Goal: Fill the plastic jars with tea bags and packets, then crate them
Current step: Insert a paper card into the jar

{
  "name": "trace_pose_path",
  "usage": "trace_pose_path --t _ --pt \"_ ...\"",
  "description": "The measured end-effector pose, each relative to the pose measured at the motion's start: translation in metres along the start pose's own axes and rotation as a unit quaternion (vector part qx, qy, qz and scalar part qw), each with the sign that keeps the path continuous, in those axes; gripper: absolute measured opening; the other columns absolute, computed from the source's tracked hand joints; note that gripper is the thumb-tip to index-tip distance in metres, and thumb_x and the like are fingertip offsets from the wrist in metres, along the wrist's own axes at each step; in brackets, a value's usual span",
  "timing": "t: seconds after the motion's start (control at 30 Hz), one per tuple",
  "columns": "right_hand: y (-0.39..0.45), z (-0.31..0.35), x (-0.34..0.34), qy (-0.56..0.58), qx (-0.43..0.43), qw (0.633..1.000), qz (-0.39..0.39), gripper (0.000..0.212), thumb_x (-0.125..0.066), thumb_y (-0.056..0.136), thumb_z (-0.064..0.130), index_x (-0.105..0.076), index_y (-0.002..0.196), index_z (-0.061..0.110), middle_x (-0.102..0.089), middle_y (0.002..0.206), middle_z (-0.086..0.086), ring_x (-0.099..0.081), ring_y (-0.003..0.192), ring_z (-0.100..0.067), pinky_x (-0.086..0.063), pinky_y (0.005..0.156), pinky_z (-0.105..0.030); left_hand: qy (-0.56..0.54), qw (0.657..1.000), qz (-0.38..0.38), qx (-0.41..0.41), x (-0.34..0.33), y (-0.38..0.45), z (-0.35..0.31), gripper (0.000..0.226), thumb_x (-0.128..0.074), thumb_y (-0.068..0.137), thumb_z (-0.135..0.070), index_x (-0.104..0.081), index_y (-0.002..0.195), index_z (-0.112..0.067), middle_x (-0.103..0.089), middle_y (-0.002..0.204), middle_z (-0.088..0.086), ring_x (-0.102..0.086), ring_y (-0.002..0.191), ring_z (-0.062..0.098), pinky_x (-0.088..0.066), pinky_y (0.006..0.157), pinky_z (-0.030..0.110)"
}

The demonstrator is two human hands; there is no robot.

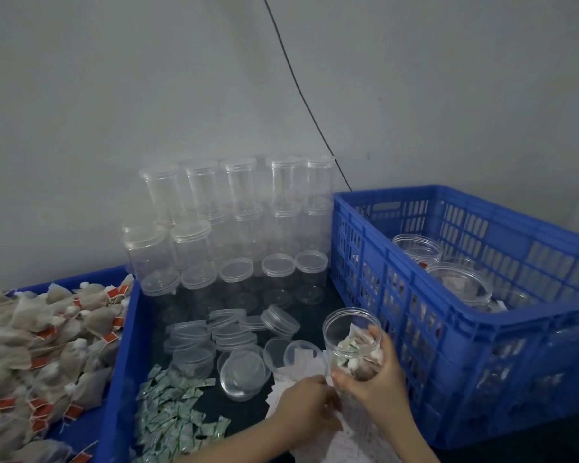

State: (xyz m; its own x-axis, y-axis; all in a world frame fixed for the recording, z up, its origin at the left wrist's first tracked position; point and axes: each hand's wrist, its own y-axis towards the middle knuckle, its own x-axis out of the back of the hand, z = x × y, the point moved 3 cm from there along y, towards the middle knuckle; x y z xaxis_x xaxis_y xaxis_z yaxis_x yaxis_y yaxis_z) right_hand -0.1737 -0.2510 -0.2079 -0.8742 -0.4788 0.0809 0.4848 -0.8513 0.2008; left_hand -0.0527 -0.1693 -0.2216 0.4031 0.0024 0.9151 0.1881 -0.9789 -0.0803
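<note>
Right hand (pixel 378 369) grips clear lidless plastic jar (pixel 353 339) holding tea bags, upright, just left of big blue slatted crate (pixel 448 345); left hand (pixel 310 407) at jar's 7 o'clock, fingers curled on white paper slips (pixel 301 362), exact pinch unclear; filled open jars (pixel 455 282) in crate at 2 o'clock; loose clear lids (pixel 214 339) at 9 o'clock; green-white packets (pixel 171 416) at 8 o'clock; stacked empty lidded jars (pixel 234 222) at 11 o'clock; tea bag heap (pixel 41 355) in blue tray far left.

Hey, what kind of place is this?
Probably a small packing room: stacked empty jars, a heap of tea bags, and a blue crate holding filled jars.
</note>
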Motion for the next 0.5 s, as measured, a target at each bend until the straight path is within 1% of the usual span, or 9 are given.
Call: trace_pose_path --t 0.1,0.17,0.2,0.23,0.27,0.33,0.37,0.43,0.5 --pt "0.0 -0.001 0.0 0.0 0.0 1.0 -0.001 0.091 -0.095 0.055 0.015 -0.046 0.118 0.058 -0.062 0.12 0.01 -0.066 0.101 -0.005 -0.056 0.082 -0.023 -0.028 0.999 -0.018 0.009 0.002 -0.002 0.002 0.024 -0.073 0.076 -0.028 -0.068 0.099 -0.021 -0.048 0.105 -0.006 -0.052 0.105 0.016 -0.046 0.084 0.031" --pt "-0.001 -0.001 0.001 0.004 -0.001 1.0 0.0 0.091 -0.095 0.054 0.016 -0.046 0.118 0.057 -0.061 0.123 0.009 -0.065 0.106 -0.009 -0.056 0.088 -0.03 -0.041 0.999 -0.019 0.021 0.005 -0.001 0.002 0.02 -0.074 0.075 -0.026 -0.069 0.093 -0.017 -0.052 0.099 -0.004 -0.055 0.1 0.017 -0.045 0.078 0.029" --pt "-0.001 0.0 0.0 0.006 -0.001 1.0 0.003 0.09 -0.095 0.054 0.017 -0.045 0.118 0.056 -0.059 0.125 0.01 -0.064 0.109 -0.01 -0.054 0.092 -0.033 -0.056 0.998 -0.02 0.024 0.006 -0.001 0.001 0.016 -0.072 0.076 -0.023 -0.069 0.088 -0.014 -0.059 0.096 0.001 -0.059 0.094 0.018 -0.045 0.073 0.028" --pt "-0.002 0.001 -0.001 0.008 -0.001 1.0 0.004 0.09 -0.095 0.054 0.018 -0.045 0.118 0.055 -0.059 0.125 0.012 -0.062 0.11 -0.009 -0.053 0.092 -0.031 -0.076 0.996 -0.022 0.026 0.007 -0.001 0.001 0.012 -0.071 0.075 -0.021 -0.068 0.083 -0.012 -0.064 0.092 0.004 -0.061 0.086 0.017 -0.044 0.069 0.027" --pt "-0.002 0.002 -0.001 0.007 0.0 1.0 0.004 0.089 -0.095 0.054 0.017 -0.046 0.118 0.054 -0.059 0.124 0.014 -0.062 0.109 -0.006 -0.052 0.089 -0.026 -0.096 0.995 -0.025 0.029 0.009 -0.001 0.002 0.011 -0.071 0.075 -0.02 -0.068 0.079 -0.011 -0.067 0.085 0.002 -0.06 0.077 0.013 -0.044 0.067 0.026" --pt "-0.002 0.002 -0.002 0.004 -0.004 1.0 0.002 0.088 -0.095 0.056 0.012 -0.046 0.12 0.049 -0.058 0.123 0.014 -0.062 0.105 0.0 -0.05 0.083 -0.017 -0.134 0.989 -0.035 0.042 0.016 -0.001 0.003 0.008 -0.072 0.075 -0.02 -0.069 0.077 -0.013 -0.062 0.069 -0.01 -0.054 0.063 -0.001 -0.043 0.064 0.02" --pt "-0.002 0.003 -0.001 0.005 -0.008 1.0 0.0 0.089 -0.094 0.056 0.011 -0.045 0.121 0.047 -0.058 0.123 0.014 -0.062 0.102 0.003 -0.05 0.078 -0.013 -0.15 0.986 -0.052 0.052 0.024 -0.001 0.005 0.007 -0.072 0.075 -0.021 -0.07 0.078 -0.015 -0.058 0.064 -0.015 -0.052 0.06 -0.006 -0.042 0.062 0.015" --pt "-0.001 0.004 0.0 0.008 -0.009 1.0 -0.009 0.085 -0.094 0.057 0.009 -0.047 0.117 0.047 -0.059 0.118 0.016 -0.063 0.095 0.008 -0.051 0.07 -0.009 -0.187 0.972 -0.118 0.08 0.046 0.001 0.008 0.005 -0.072 0.079 -0.023 -0.069 0.076 -0.021 -0.058 0.065 -0.018 -0.053 0.063 -0.009 -0.041 0.06 0.008" --pt "0.0 0.006 0.001 0.006 -0.008 1.0 -0.019 0.083 -0.094 0.057 0.011 -0.048 0.114 0.05 -0.06 0.113 0.018 -0.064 0.092 0.007 -0.051 0.07 -0.013 -0.268 0.936 -0.194 0.123 0.073 0.001 0.014 0.011 -0.073 0.081 -0.021 -0.065 0.073 -0.024 -0.062 0.072 -0.015 -0.057 0.071 -0.003 -0.043 0.062 0.011"
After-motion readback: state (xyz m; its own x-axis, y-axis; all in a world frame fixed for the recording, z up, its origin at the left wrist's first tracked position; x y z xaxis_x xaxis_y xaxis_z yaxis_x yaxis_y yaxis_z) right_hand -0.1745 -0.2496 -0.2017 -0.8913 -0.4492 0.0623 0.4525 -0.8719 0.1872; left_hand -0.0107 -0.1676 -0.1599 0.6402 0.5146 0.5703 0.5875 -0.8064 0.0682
